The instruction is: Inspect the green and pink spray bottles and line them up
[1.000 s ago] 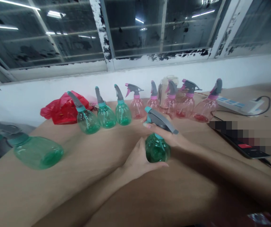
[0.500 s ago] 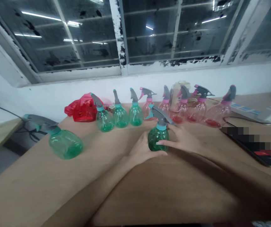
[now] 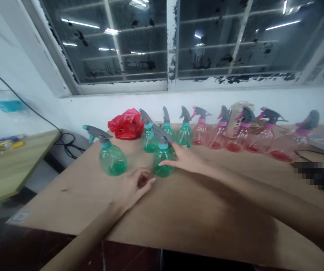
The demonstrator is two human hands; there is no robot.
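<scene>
My right hand (image 3: 183, 158) is wrapped round the side of a green spray bottle (image 3: 164, 165) with a grey and teal trigger head, upright on the table. Just left of that bottle, my left hand (image 3: 139, 186) hovers over or rests on the tabletop, its fingers loosely curled with a gap to the thumb and nothing in it. Another green spray bottle (image 3: 112, 161) stands further left, liquid at its bottom. Behind the held bottle are three more green ones, among them a right-hand one (image 3: 184, 134); the held bottle partly covers the others.
Several pink spray bottles (image 3: 218, 137) line the back right, with a beige container (image 3: 236, 120) behind. A red plastic bag (image 3: 126, 124) lies at the back left. Beyond a gap, a second table (image 3: 6, 169) stands at left. A cable (image 3: 314, 153) crosses the right side.
The green bottle has moved left with my right hand, towards the other green bottles. My left hand has let go of it and drawn away to the left. The view has turned left.
</scene>
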